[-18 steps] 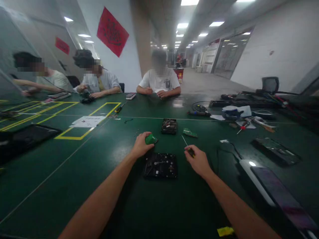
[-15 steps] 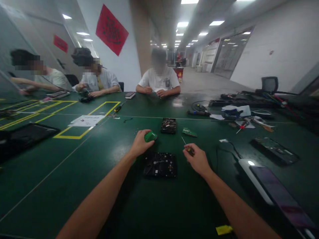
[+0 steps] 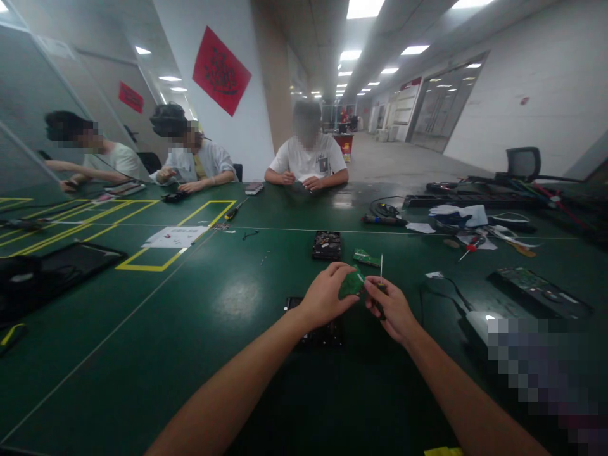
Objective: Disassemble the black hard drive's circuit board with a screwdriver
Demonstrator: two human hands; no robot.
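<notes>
My left hand (image 3: 325, 296) is closed on a small green circuit board (image 3: 352, 284), held above the table between both hands. My right hand (image 3: 392, 307) grips a thin screwdriver (image 3: 380, 273) whose shaft points up, and its fingers touch the board's right edge. Under my hands lies a black hard drive (image 3: 316, 332), mostly hidden by my left forearm. Farther out on the green table (image 3: 190, 316) sit a second black drive (image 3: 327, 244) and another green circuit board (image 3: 366, 258).
Three people sit at the far side of the table. A yellow-taped rectangle (image 3: 177, 237) with a paper sheet lies left. Cables, tools and papers (image 3: 456, 218) clutter the far right. A black tray (image 3: 61, 266) sits left; a dark device (image 3: 536, 288) sits right.
My left hand carried the green board rightward to meet my right hand. The screwdriver turned upright. The camera view shifted, so the drive now sits beneath my hands.
</notes>
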